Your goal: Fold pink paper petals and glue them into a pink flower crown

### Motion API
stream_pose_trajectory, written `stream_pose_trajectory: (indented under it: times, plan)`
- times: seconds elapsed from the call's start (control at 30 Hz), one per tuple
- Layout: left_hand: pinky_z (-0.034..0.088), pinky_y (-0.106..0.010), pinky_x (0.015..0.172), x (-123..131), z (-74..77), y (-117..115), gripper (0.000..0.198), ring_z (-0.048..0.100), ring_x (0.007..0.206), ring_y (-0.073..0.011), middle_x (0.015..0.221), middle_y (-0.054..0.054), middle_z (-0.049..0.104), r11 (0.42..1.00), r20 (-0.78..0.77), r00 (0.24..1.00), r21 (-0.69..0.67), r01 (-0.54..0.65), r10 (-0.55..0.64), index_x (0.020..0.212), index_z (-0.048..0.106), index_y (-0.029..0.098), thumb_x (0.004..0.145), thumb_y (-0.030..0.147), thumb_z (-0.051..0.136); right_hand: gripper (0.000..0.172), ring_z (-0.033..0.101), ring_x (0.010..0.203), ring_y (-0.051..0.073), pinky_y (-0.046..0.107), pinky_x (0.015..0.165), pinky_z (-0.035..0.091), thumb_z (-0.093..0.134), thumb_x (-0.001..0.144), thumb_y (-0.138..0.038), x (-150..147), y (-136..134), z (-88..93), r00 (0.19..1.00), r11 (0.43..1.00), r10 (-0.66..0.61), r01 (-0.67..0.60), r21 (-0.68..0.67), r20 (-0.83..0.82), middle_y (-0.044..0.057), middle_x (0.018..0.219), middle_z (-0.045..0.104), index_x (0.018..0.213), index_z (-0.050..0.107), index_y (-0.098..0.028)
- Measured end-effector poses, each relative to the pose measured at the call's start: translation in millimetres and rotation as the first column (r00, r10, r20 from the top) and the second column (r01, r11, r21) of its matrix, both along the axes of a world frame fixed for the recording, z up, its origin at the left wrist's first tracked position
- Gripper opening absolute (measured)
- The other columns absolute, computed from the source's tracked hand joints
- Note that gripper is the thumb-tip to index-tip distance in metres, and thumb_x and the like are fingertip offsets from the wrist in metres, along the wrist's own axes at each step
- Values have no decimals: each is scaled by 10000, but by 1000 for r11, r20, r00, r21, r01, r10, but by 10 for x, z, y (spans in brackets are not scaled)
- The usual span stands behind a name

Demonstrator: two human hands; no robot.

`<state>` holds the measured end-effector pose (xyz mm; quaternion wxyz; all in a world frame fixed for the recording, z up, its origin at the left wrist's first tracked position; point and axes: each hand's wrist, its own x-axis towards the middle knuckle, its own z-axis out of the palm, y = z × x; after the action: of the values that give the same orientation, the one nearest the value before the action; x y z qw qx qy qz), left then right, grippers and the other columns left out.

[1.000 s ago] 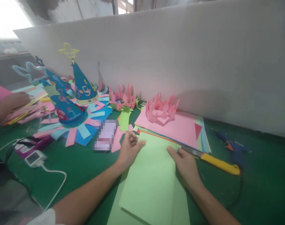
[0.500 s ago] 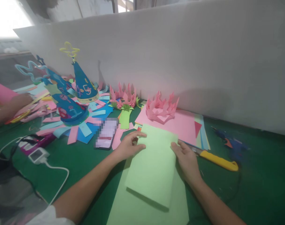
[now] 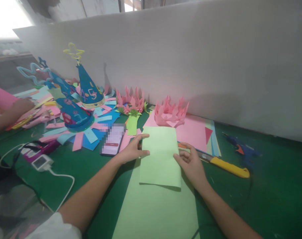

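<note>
A smaller piece of light green paper [image 3: 160, 161], seemingly folded, is held over a larger light green sheet [image 3: 155, 212] on the green tabletop. My left hand [image 3: 133, 149] grips its left edge, thumb and index finger on the front face. At the right edge, my right hand [image 3: 192, 162] pinches it with the thumb in front and curled fingers beside and behind. The paper's near edge stands slightly off the sheet below. Just beyond it sits a pink paper crown [image 3: 171, 113] on stacked coloured paper [image 3: 194, 132].
A yellow utility knife [image 3: 229, 167] and a blue glue gun [image 3: 245, 149] lie to the right. On the left are a phone [image 3: 113, 139], blue party hats [image 3: 90, 88], a second pink crown [image 3: 131, 101] and a white charger [image 3: 42, 163]. Another person's hand [image 3: 21, 108] holds pink paper [image 3: 3, 96].
The smaller green paper has turned straighter and shifted a little away from me and left. Both hands moved with it, keeping their hold.
</note>
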<state>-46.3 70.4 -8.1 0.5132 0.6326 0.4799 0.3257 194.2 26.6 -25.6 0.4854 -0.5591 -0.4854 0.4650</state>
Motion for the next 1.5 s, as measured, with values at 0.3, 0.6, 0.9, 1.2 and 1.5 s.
stream_pose_trajectory:
  times: [0.3, 0.6, 0.9, 1.2, 1.5]
  plan:
    - [412, -237, 608, 40, 14, -10, 599, 455, 687, -108, 1173, -70, 494, 980, -162, 987, 200, 13, 20, 1198, 519, 226, 627, 161, 687, 421, 576, 824, 223, 392, 722, 486, 563, 790, -347, 3, -43, 42, 820, 954, -123, -56, 293, 559, 101, 999, 593, 1165, 458, -185]
    - [424, -259, 624, 63, -11, -37, 557, 470, 675, -117, 1148, -68, 516, 963, -142, 989, 269, 14, 26, 1172, 523, 241, 643, 154, 674, 353, 378, 1274, 230, 448, 1023, 344, 399, 912, -225, -141, -168, 139, 389, 610, 253, -775, 166, 886, 47, 1365, 467, 1238, 527, -272]
    - [419, -243, 585, 14, -43, 9, 304, 506, 620, -120, 792, -10, 574, 965, -249, 965, 263, -12, 80, 919, 656, 196, 629, 266, 710, 379, 328, 1315, 220, 481, 1050, 309, 371, 934, -241, -140, -133, 87, 296, 596, 318, -801, 53, 901, 14, 1409, 409, 1287, 480, -328]
    - [434, -245, 589, -16, 30, 9, 189, 569, 625, -146, 641, -9, 628, 991, -275, 956, 104, -78, 105, 787, 703, 183, 633, 291, 684, 392, 295, 1332, 219, 483, 1056, 294, 372, 936, -266, -128, -126, 71, 263, 578, 340, -816, 20, 903, -4, 1434, 365, 1314, 440, -345]
    - [421, -240, 564, -30, 14, 7, 120, 574, 586, -137, 614, 3, 645, 985, -294, 948, 154, -80, 123, 729, 706, 198, 656, 283, 662, 384, 293, 1333, 229, 488, 1057, 286, 373, 936, -300, -145, -144, 106, 247, 568, 342, -823, 11, 907, -12, 1442, 349, 1308, 442, -362]
